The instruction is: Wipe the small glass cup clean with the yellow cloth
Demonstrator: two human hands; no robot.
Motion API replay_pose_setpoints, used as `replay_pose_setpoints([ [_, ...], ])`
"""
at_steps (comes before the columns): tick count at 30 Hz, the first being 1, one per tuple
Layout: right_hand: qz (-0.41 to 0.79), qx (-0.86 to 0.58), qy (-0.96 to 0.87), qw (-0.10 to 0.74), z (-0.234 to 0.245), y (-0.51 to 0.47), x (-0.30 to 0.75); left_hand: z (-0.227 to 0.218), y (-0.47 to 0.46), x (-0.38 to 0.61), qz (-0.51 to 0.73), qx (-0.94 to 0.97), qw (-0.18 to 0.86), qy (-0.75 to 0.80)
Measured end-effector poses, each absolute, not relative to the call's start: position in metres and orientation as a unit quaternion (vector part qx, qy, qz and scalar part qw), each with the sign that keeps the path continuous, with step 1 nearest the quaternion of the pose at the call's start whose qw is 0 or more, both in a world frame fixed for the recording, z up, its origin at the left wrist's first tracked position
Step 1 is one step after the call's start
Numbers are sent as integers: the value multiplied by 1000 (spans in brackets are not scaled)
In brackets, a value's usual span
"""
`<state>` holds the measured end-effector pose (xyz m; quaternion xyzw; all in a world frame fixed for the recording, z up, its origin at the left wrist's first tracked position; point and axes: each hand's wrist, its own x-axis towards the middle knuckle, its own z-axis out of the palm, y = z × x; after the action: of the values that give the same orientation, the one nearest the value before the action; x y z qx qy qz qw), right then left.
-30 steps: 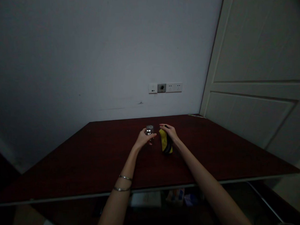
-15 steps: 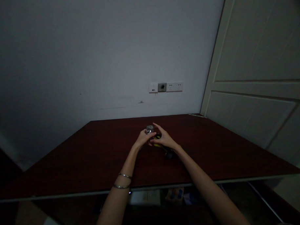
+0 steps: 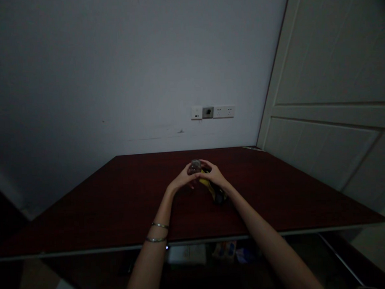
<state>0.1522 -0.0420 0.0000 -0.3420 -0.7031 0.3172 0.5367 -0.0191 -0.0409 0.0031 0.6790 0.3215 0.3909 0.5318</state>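
Observation:
Both hands meet around a small, clear, shiny object [image 3: 195,164] above the middle of the table; it looks like a transparent plastic or glass container, but its kind is not plain. My left hand [image 3: 181,179] curves around its left side, thumb across the near side. My right hand [image 3: 215,175] is bent around the right side, thumb tip close to the left thumb. Below and partly behind the right hand is a yellow and black item [image 3: 206,184] with a dark rounded end [image 3: 219,197]. Whether it joins the clear object cannot be made out.
The dark red table [image 3: 118,202] reaches back to a pale wall with sockets [image 3: 223,111]. A white panelled door [image 3: 329,93] stands at the right. Beneath the table's front edge, a shelf holds a pale flat item [image 3: 186,254] and small packets [image 3: 224,251].
The right hand has closed in toward the left, and the thumbs now meet. The clear object has shifted slightly right and more upright. More of the yellow and black item shows below.

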Motion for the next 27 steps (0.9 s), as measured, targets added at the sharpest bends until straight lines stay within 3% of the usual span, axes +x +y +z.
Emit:
replay_pose_setpoints([
  [6,390,-399,-632,537,1,-38,151,0,-39,-15,440,692,484,305],
  [16,379,-377,-676,507,0,-39,153,-2,-38,-9,478,706,433,293],
  [22,455,-347,-685,450,-2,-36,165,-4,-31,-10,529,673,423,296],
  [27,322,-446,-632,546,1,-28,175,-4,-30,-8,553,648,407,329],
])
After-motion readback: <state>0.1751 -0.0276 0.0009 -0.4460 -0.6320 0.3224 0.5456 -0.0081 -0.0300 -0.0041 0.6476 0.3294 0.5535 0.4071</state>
